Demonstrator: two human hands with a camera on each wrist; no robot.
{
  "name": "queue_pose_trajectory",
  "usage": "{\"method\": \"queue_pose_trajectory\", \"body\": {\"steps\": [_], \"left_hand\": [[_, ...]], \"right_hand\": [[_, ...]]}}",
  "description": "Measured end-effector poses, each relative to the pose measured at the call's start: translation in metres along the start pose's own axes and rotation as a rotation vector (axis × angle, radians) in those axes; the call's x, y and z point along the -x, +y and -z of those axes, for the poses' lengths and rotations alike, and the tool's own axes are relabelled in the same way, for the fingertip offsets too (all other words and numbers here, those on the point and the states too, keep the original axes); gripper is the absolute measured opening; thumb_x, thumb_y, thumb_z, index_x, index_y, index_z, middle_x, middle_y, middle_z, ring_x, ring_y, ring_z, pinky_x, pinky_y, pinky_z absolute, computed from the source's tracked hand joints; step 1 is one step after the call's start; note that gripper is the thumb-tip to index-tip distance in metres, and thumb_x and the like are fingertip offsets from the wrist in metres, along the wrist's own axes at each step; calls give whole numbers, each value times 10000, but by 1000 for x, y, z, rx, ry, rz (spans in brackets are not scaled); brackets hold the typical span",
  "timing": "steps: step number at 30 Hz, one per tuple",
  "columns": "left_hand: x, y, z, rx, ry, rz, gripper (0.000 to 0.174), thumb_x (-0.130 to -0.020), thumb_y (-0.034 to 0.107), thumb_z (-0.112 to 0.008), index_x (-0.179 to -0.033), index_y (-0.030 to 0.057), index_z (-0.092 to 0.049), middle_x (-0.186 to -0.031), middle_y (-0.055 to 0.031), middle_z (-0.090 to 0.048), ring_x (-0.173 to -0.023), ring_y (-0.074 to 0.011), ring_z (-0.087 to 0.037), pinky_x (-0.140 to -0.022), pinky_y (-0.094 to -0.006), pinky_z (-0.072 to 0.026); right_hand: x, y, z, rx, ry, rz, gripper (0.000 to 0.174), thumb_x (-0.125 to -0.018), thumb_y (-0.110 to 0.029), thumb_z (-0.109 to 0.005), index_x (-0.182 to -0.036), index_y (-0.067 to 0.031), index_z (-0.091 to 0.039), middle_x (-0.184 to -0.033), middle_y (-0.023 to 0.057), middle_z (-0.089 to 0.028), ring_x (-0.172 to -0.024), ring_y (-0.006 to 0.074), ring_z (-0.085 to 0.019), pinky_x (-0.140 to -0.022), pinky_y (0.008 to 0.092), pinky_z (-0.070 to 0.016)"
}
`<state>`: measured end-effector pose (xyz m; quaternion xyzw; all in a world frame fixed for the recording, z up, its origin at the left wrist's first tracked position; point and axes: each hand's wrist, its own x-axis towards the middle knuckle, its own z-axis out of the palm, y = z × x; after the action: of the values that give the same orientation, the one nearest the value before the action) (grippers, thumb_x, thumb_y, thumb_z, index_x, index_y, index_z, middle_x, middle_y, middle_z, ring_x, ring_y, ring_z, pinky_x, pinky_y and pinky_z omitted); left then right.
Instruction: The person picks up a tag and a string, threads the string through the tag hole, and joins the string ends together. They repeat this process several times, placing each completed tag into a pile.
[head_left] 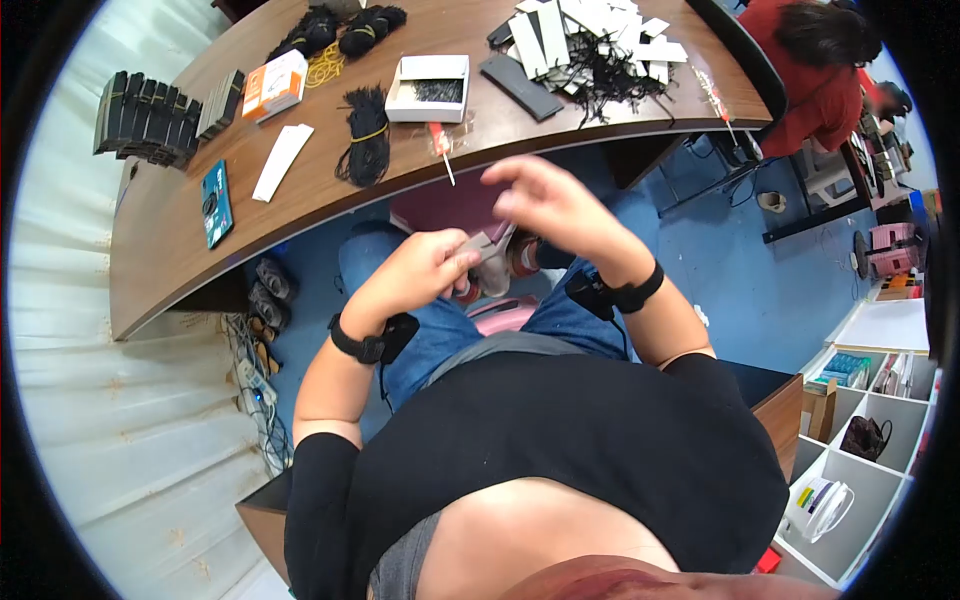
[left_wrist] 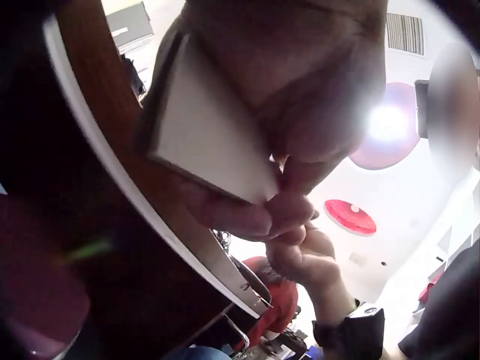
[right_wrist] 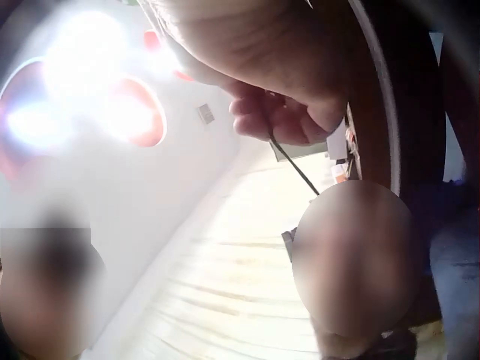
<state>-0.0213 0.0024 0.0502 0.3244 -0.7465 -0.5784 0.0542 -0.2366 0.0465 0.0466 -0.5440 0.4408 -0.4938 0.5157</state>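
Above the lap, my left hand (head_left: 425, 270) pinches a small flat pale card (head_left: 481, 243). In the left wrist view the card (left_wrist: 214, 142) looks like a stiff tag with a darker edge, lying between thumb and fingers. My right hand (head_left: 560, 210) is raised to the right of it, near the table edge. Its fingers curl around one end of a thin black cord (right_wrist: 296, 169) in the right wrist view. That cord runs taut toward the left hand, which is blurred there.
On the wooden table (head_left: 250, 165) lie a pile of tags (head_left: 575, 45) with black strings, a white box (head_left: 428, 85) of small black pieces, a cord bundle (head_left: 367, 140), white strips (head_left: 283, 160), a teal phone (head_left: 216, 203) and black stacks (head_left: 150, 115). Another person (head_left: 815, 90) sits at right.
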Motion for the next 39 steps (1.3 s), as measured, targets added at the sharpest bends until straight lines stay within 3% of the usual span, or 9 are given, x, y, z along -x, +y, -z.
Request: {"method": "queue_pose_trajectory", "body": {"steps": [5,10,12,14,16,18,24,32,39], "left_hand": [[0,24,1,63,20,21,212,-877,184,-568,-987,3,-577,-791,-91,-634,-694,-153,-618,-636,-281,-493],[8,39,25,-486,793,-574,335,-787,131,-632,-1096,13,-578,-1150,-149,-552,-1044,-312,-532,-918,-365,-405],[21,48,28,-204,725,-626,281,-787,130,-630,-1041,11,-605,-1112,-141,-567,-1031,-276,-539,-909,-357,-408],[36,62,28,-118,464,-699,241,-827,149,-597,-996,-23,-607,-1041,-145,-591,-1024,-237,-539,-921,-350,-394],[55,94,20,-75,184,-733,228,-825,161,-596,-983,0,-624,-957,-125,-634,-915,-266,-590,-840,-364,-447],[57,101,4,6,-30,-1017,213,-824,138,-582,-999,31,-641,-934,-98,-644,-848,-258,-617,-713,-370,-487],[81,136,-19,80,-224,-1246,334,-771,152,-559,-1060,-14,-564,-788,-86,-535,-621,-210,-550,-522,-295,-437],[97,120,-10,-33,229,-1309,356,-771,163,-599,-1076,-19,-587,-757,-47,-520,-518,-138,-483,-425,-234,-355],[87,132,-21,-49,-87,-1281,386,-731,153,-603,-1106,62,-615,-698,-2,-481,-504,-108,-484,-405,-233,-354]], "right_hand": [[-7,-23,4,792,-142,321,111,-712,-122,-721,-753,-47,-649,-803,78,-557,-800,232,-547,-705,329,-434],[-41,-51,66,677,159,351,55,-769,-97,-641,-783,-45,-642,-989,74,-592,-935,174,-552,-828,283,-417],[-65,-52,103,111,374,268,98,-855,-128,-605,-835,-45,-653,-888,11,-600,-840,88,-528,-763,235,-420],[-87,-54,142,540,695,48,350,-807,-363,-658,-912,-31,-684,-926,79,-658,-843,150,-587,-768,283,-450],[-112,-6,183,1356,1061,319,564,-789,-488,-630,-1113,-28,-597,-1031,194,-615,-981,324,-562,-880,384,-406],[-99,-19,138,1487,1135,590,522,-804,-435,-630,-1134,-36,-567,-1011,168,-609,-965,319,-554,-884,384,-396],[-82,26,52,1480,719,298,400,-766,-361,-678,-1020,-59,-612,-987,126,-611,-895,325,-562,-774,416,-461],[-91,19,55,1740,687,114,345,-796,-428,-616,-840,-88,-654,-896,108,-626,-850,289,-593,-696,422,-464],[-89,12,42,1482,523,-13,404,-784,-400,-653,-1034,-83,-663,-975,157,-601,-964,338,-560,-798,440,-466]]}}
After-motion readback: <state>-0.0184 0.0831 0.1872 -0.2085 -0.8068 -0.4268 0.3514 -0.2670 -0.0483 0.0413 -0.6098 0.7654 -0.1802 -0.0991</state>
